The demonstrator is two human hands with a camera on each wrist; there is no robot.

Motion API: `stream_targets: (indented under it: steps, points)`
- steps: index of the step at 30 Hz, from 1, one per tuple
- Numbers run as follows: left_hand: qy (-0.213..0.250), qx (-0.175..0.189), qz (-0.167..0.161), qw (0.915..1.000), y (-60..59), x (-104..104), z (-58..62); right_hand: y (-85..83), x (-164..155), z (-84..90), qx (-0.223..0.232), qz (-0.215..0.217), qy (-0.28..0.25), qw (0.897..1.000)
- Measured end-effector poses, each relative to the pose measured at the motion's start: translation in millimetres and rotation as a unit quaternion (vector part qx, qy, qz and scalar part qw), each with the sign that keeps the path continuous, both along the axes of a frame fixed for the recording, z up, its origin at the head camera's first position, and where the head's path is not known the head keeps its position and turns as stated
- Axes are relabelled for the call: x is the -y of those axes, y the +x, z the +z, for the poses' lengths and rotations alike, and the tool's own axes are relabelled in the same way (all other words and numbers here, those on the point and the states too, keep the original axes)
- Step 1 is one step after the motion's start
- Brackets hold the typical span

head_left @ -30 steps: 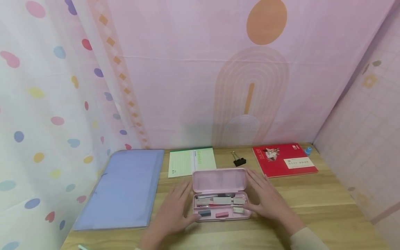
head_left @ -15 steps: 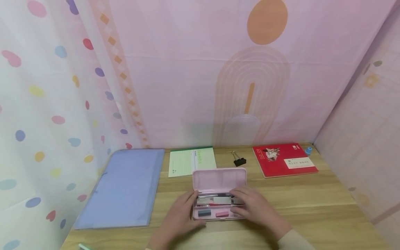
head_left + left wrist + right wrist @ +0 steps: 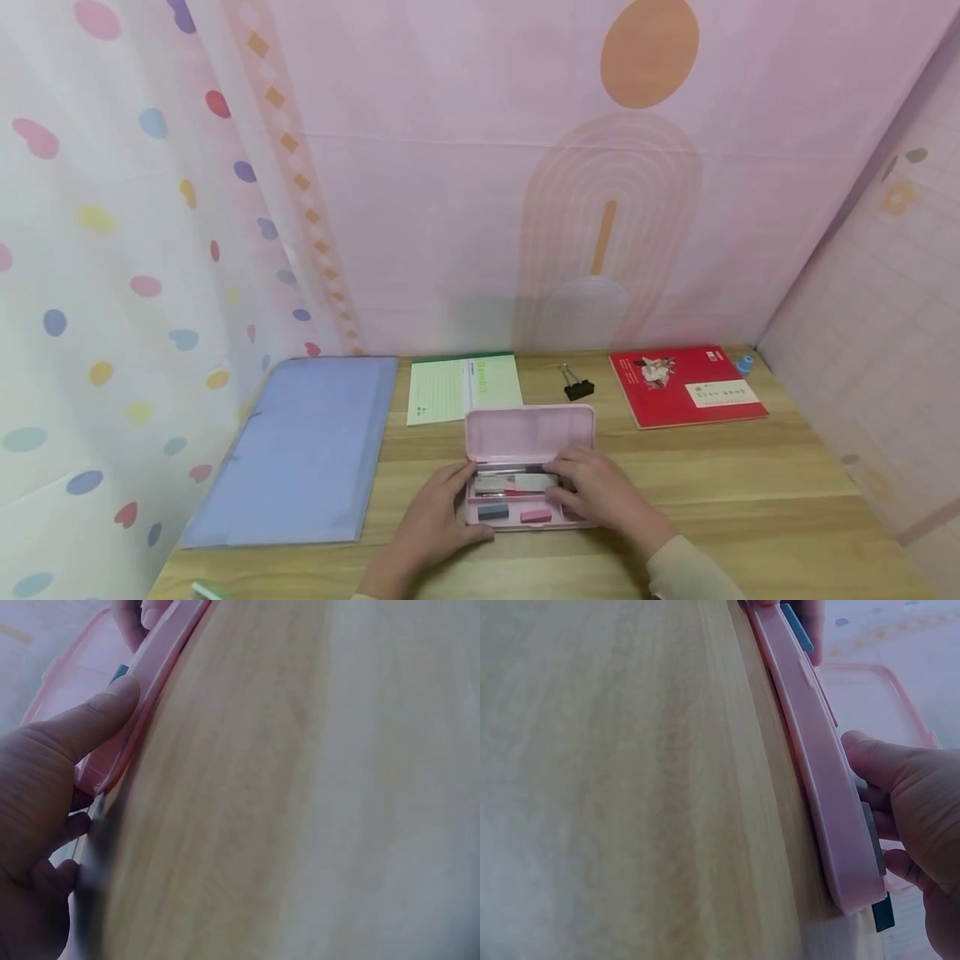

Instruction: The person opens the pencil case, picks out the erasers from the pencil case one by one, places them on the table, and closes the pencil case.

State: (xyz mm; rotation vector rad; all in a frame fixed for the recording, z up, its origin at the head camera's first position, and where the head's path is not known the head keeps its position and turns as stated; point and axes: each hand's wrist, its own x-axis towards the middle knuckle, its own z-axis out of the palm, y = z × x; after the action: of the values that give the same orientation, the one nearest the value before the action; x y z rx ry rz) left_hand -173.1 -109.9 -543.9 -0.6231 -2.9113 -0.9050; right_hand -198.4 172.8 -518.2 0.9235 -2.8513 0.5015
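Pencil case (image 3: 528, 467), lid raised, low centre of head view, braced at left end by left hand (image 3: 435, 525), right hand (image 3: 600, 496) curled into tray contents; left-wrist view: thumb (image 3: 90, 724) pressed on rim; right-wrist view: thumb (image 3: 877, 761) over front wall, steadying.

The head view looks down from above; both wrist views skim the table, sharing the pencil case (image 3: 528, 492).
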Motion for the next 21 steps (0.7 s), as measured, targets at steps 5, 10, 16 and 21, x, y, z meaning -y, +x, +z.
stream_targets:
  steps: [5, 10, 16, 21]
  points:
    - [0.015, 0.012, 0.009, 0.9998, 1.7, -0.5, -1.2, -1.0, 2.6, 1.3, 0.013, 0.000, 0.000, 1.000]
    - [0.017, 0.017, 0.013, 0.9996, 2.2, -0.8, -3.6, -0.6, 3.6, 1.4, 0.041, -0.011, -0.016, 0.999]
    - [0.026, 0.027, 0.016, 0.9991, 2.3, -0.9, -3.8, -0.8, 3.9, -0.6, 0.041, -0.019, -0.050, 0.998]
    - [0.029, 0.024, 0.020, 0.9991, 2.2, -0.5, -5.7, -0.2, 4.7, -2.1, 0.033, -0.025, -0.083, 0.996]
